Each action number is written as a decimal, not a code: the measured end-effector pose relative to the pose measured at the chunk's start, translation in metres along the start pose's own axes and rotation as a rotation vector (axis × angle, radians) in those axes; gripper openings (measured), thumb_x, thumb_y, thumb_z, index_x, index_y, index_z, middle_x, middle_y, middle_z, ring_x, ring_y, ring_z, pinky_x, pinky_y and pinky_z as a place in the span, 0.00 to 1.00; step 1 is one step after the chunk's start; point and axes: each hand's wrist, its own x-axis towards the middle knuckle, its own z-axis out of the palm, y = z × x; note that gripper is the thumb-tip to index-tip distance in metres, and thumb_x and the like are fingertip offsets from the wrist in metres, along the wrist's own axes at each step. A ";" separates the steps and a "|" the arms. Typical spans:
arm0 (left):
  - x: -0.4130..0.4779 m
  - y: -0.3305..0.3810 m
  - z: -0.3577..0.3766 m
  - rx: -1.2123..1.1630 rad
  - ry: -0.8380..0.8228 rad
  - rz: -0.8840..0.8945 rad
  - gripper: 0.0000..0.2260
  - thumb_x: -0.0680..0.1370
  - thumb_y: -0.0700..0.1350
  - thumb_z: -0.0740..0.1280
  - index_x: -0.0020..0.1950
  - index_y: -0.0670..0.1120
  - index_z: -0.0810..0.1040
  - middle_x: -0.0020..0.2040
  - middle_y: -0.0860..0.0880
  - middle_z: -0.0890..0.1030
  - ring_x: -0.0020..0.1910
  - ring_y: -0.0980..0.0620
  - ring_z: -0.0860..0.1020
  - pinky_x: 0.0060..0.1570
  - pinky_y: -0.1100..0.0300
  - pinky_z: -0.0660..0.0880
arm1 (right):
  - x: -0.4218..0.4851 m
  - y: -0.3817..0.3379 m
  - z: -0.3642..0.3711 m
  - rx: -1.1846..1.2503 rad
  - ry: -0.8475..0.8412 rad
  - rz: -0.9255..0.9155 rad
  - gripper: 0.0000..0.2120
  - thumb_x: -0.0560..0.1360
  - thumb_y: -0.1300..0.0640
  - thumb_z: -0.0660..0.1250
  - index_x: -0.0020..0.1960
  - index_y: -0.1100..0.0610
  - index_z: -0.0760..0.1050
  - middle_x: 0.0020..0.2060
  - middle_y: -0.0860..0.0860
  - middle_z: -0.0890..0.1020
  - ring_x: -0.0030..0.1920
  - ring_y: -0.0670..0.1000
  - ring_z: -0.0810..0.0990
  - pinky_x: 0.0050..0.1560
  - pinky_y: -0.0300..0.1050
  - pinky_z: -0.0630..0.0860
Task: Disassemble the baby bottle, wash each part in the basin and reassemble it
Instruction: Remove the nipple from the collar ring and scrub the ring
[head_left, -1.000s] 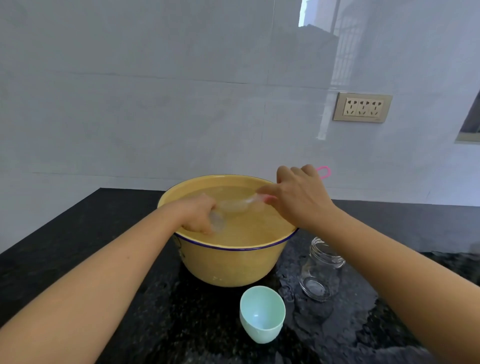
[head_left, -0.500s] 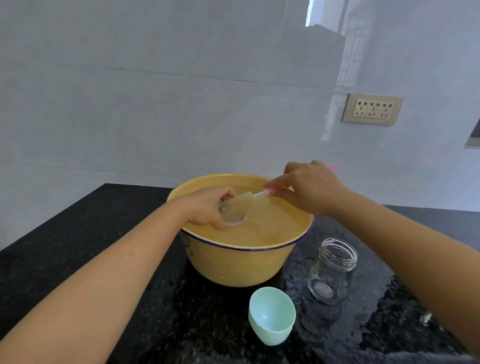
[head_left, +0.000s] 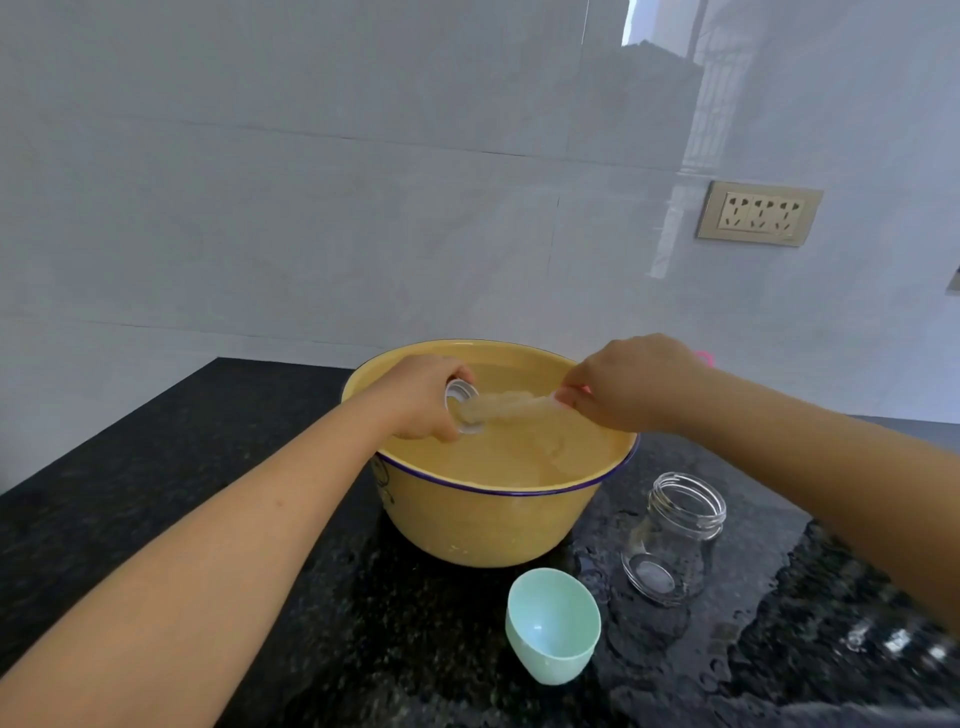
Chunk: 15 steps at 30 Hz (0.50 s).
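— What have you got in each grip?

— My left hand (head_left: 423, 397) is clenched round a small clear ring-shaped part (head_left: 462, 405) of the bottle, its open mouth turned toward my right. My right hand (head_left: 631, 382) is pinched shut on the end of a pale bottle brush (head_left: 511, 408). The bristle end of the brush reaches into the mouth of the ring.

— Where is all that?

— Over the yellow basin (head_left: 488, 525), just above the water. The basin has a dark blue rim and stands on the black speckled bench (head_left: 156, 457). My left hand is at its left side, my right hand near the far right edge.

— And the other bottle parts?

— The clear glass bottle body (head_left: 675, 540) stands upright on the bench, just to the right of the basin, mouth open. The mint green cap (head_left: 553, 623) lies tilted in front of the basin, its hollow facing me. The two are near each other but apart. The bench around them is wet.

— Anything behind your right hand?

— A bit of something pink (head_left: 702, 357) shows past my wrist; I cannot tell what it is. On the tiled wall there is a socket panel (head_left: 759, 213).
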 end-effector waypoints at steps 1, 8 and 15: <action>0.000 0.000 0.000 0.017 0.006 -0.001 0.28 0.67 0.43 0.74 0.66 0.50 0.71 0.62 0.52 0.75 0.57 0.52 0.74 0.55 0.57 0.75 | -0.001 -0.003 -0.003 0.035 -0.056 -0.005 0.22 0.81 0.42 0.47 0.63 0.48 0.75 0.54 0.51 0.79 0.55 0.55 0.77 0.51 0.47 0.71; -0.003 0.001 0.000 0.085 0.050 0.000 0.29 0.67 0.40 0.73 0.66 0.49 0.71 0.63 0.51 0.74 0.60 0.50 0.73 0.57 0.55 0.74 | -0.003 -0.020 -0.026 0.285 -0.481 -0.071 0.31 0.76 0.32 0.49 0.51 0.54 0.79 0.25 0.49 0.78 0.36 0.52 0.80 0.42 0.44 0.76; -0.002 0.002 0.003 0.130 -0.022 0.041 0.18 0.68 0.39 0.73 0.53 0.54 0.75 0.52 0.54 0.74 0.52 0.50 0.74 0.44 0.61 0.71 | 0.008 -0.022 -0.052 0.378 -0.228 -0.143 0.15 0.71 0.47 0.68 0.29 0.55 0.76 0.18 0.47 0.75 0.23 0.48 0.73 0.40 0.43 0.79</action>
